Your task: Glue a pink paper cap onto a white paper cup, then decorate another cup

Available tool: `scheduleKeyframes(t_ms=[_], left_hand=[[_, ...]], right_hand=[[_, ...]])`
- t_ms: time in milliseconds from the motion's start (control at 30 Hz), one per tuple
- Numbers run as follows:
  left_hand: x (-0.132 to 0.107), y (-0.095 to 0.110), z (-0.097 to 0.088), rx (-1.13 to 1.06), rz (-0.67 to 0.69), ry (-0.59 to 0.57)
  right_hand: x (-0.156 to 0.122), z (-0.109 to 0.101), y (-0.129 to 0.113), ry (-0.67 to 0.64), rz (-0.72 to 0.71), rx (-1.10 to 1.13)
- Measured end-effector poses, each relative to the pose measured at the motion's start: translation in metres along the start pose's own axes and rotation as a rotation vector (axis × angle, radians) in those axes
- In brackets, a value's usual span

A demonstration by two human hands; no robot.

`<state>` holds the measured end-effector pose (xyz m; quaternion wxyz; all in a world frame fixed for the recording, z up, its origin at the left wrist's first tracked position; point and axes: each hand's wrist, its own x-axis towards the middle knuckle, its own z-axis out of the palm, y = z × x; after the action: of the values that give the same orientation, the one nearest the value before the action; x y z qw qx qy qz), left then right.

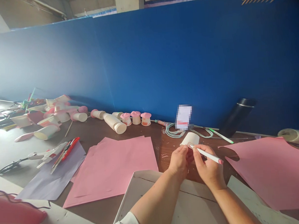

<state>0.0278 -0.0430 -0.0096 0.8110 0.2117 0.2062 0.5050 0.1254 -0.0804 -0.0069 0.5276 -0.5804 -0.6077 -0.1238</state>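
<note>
Between my hands, above the brown table, is a white paper cup [192, 138], tilted with its closed end away from me. My left hand [179, 159] is closed on the cup's near side, thumb on its wall. My right hand [209, 165] grips a white marker [207, 154] with a reddish end cap pointing toward me. The marker's tip is at the cup's wall, where a faint line shows near my left thumb. Some of my fingers are hidden behind the cup and the marker.
Pink paper sheets [117, 166] lie left, another pink sheet [273, 172] right. A red utility knife [70, 149] and glue gun [48, 153] rest on lilac paper [58, 182]. Behind are stacked cups [112, 123], pink-topped cups [136, 117], coiled cable [173, 130], a green-tipped marker [221, 136] and a black bottle [239, 116].
</note>
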Motion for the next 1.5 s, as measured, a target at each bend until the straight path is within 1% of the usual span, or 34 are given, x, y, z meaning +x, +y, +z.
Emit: scheduleKeyframes(t_ms=[200,400,967,1167,1500], left_hand=[[0.0008,-0.0018,0.0009,0.02,0.043,0.009],[0.0033,-0.0032,-0.0008,0.025,0.035,0.034],[0.0001,-0.0018,0.0015,0.061,0.034,-0.003],[0.001,-0.0031,0.0009,0.055,0.041,0.013],[0.0037,-0.0049,-0.0014,0.053,0.051,0.002]], right_hand=[[0.0003,-0.0003,-0.0005,0.005,-0.028,0.004],[-0.0006,-0.0009,-0.0014,-0.02,-0.022,0.02],[0.0019,-0.0002,-0.0023,0.017,-0.009,-0.007],[0.0025,-0.0023,-0.0014,-0.009,-0.007,0.036],[0.0013,-0.0035,0.0001,-0.055,0.045,0.086]])
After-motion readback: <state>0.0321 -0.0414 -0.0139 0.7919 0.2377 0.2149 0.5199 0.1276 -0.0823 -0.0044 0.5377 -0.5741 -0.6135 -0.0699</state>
